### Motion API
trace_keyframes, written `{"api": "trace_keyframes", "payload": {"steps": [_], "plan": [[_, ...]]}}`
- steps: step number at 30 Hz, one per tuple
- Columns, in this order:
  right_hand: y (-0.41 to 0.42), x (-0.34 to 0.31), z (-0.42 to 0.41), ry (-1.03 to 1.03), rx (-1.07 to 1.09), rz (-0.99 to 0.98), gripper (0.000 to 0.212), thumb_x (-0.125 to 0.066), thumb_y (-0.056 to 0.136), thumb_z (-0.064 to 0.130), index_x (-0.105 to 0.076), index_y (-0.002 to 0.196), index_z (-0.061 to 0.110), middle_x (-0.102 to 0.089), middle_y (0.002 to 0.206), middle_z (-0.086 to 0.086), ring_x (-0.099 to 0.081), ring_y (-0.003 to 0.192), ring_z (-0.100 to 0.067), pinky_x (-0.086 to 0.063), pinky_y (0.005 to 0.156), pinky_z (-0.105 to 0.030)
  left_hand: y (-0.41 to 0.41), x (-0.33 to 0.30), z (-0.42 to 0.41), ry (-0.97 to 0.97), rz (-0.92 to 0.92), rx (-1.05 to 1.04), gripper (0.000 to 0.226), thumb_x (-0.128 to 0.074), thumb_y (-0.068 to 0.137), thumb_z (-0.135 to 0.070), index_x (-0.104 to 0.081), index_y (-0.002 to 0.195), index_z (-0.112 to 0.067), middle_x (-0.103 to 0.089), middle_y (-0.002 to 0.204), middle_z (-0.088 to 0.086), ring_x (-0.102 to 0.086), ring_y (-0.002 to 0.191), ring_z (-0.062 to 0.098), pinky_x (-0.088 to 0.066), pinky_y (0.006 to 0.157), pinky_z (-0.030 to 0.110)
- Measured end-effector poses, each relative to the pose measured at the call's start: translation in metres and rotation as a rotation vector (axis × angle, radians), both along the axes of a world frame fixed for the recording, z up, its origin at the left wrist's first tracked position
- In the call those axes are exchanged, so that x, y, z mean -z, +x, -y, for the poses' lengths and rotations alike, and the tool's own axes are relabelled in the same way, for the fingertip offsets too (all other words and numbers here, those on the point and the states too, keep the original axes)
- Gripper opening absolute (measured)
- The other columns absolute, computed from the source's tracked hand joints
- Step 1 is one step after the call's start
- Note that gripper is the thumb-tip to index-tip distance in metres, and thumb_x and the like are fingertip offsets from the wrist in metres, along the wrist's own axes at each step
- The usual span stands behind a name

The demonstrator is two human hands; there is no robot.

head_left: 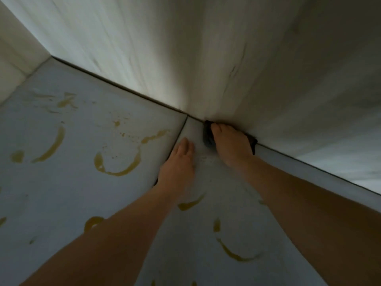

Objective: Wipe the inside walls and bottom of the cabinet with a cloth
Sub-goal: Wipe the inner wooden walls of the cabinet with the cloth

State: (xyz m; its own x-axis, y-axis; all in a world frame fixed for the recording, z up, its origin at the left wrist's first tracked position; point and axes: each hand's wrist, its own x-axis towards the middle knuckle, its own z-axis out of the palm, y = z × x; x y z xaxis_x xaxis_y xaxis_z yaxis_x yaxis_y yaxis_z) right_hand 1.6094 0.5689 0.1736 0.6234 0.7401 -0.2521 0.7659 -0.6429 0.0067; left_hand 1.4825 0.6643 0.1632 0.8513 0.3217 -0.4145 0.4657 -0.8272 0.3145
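I look into a pale cabinet with a grey bottom panel [61,193] and a light wood-grain back wall [185,48]. My right hand [231,145] presses a dark cloth [207,135] flat into the seam where the bottom meets the back wall; only the cloth's edges show around my fingers. My left hand [178,164] rests flat on the bottom, fingers straight, just left of the cloth and apart from it. Both forearms reach in from the lower edge.
Yellow-brown ring and smear stains [117,162] mark the bottom panel, with more [233,252] between my forearms. A thin joint line [181,129] splits the bottom. The left side wall [14,48] rises at far left.
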Motion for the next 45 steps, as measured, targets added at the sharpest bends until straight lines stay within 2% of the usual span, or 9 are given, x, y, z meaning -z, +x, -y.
{"api": "trace_keyframes", "payload": {"steps": [17,19,24,29,32,35,37,40,45], "plan": [[-0.014,0.016,0.007,0.145,0.092,0.053,0.045,-0.044,0.093,0.014,-0.042,0.137,0.01,-0.042,0.139,-0.011,-0.042,0.126,-0.028,-0.038,0.099,-0.038,0.03,-0.005,0.002,0.139,-0.374,0.16,0.064,-0.027,0.103,-0.027,0.008,0.148,0.002,0.009,0.157,0.016,0.006,0.146,0.024,-0.005,0.115,0.03],[-0.014,0.016,0.009,0.144,0.096,0.109,0.039,-0.051,0.086,0.016,-0.057,0.125,0.012,-0.057,0.124,-0.009,-0.056,0.11,-0.026,-0.048,0.087,-0.035,0.031,-0.007,0.005,0.168,-0.365,0.178,0.063,-0.025,0.103,-0.027,0.009,0.147,0.003,0.009,0.157,0.017,0.006,0.146,0.025,-0.003,0.115,0.03],[-0.016,0.013,0.014,0.107,0.069,0.117,0.049,-0.029,0.076,0.02,-0.071,0.102,0.017,-0.068,0.098,-0.002,-0.065,0.081,-0.02,-0.053,0.064,-0.029,0.029,-0.003,0.001,0.113,-0.393,0.143,0.068,-0.032,0.102,-0.029,0.01,0.149,-0.002,0.013,0.157,0.013,0.009,0.146,0.021,-0.008,0.118,0.033],[-0.008,0.018,0.042,0.121,0.018,0.211,0.035,-0.063,0.069,0.022,-0.069,0.103,0.015,-0.066,0.099,-0.006,-0.064,0.081,-0.024,-0.052,0.061,-0.03,0.029,0.0,-0.003,0.125,-0.363,0.151,0.069,-0.036,0.101,-0.028,0.006,0.149,-0.002,0.01,0.158,0.014,0.002,0.146,0.023,-0.012,0.118,0.033],[-0.003,0.019,0.069,0.158,0.031,0.229,0.033,-0.058,0.075,0.019,-0.067,0.106,0.012,-0.065,0.101,-0.009,-0.064,0.083,-0.028,-0.053,0.061,-0.032,0.029,-0.007,0.003,0.156,-0.371,0.15,0.067,-0.036,0.101,-0.027,0.002,0.15,-0.001,0.006,0.158,0.016,-0.006,0.146,0.026,-0.015,0.115,0.033],[0.003,0.018,0.098,0.164,0.067,0.227,0.038,-0.039,0.077,0.02,-0.068,0.101,0.013,-0.065,0.095,-0.008,-0.063,0.079,-0.027,-0.051,0.057,-0.03,0.031,-0.018,0.012,0.253,-0.348,0.096,0.061,-0.041,0.098,-0.025,-0.015,0.147,-0.001,-0.019,0.152,0.015,-0.036,0.133,0.033,-0.036,0.101,0.04],[0.007,0.02,0.123,0.162,0.07,0.229,0.03,-0.052,0.076,0.02,-0.067,0.102,0.013,-0.065,0.096,-0.008,-0.063,0.08,-0.027,-0.051,0.058,-0.031,0.031,-0.03,0.027,0.358,-0.315,0.056,0.052,-0.046,0.094,-0.023,-0.031,0.141,-0.008,-0.034,0.143,0.009,-0.045,0.125,0.031,-0.041,0.093,0.04],[0.016,0.019,0.169,0.185,0.076,0.24,0.031,-0.069,0.07,0.02,-0.067,0.101,0.013,-0.065,0.095,-0.008,-0.063,0.08,-0.027,-0.051,0.06,-0.03,0.034,-0.039,0.066,0.46,-0.147,0.073,0.051,-0.05,0.089,-0.023,-0.039,0.139,-0.018,-0.036,0.147,0.004,-0.038,0.132,0.026,-0.034,0.102,0.035],[0.034,0.021,0.274,0.19,0.097,0.266,0.035,-0.065,0.078,0.016,-0.063,0.113,0.013,-0.063,0.106,-0.009,-0.062,0.091,-0.029,-0.052,0.071,-0.035,0.065,-0.032,0.194,0.274,0.006,0.181,0.06,-0.051,0.089,-0.02,-0.03,0.146,-0.019,-0.027,0.153,0.001,-0.03,0.137,0.023,-0.027,0.109,0.031]]}}
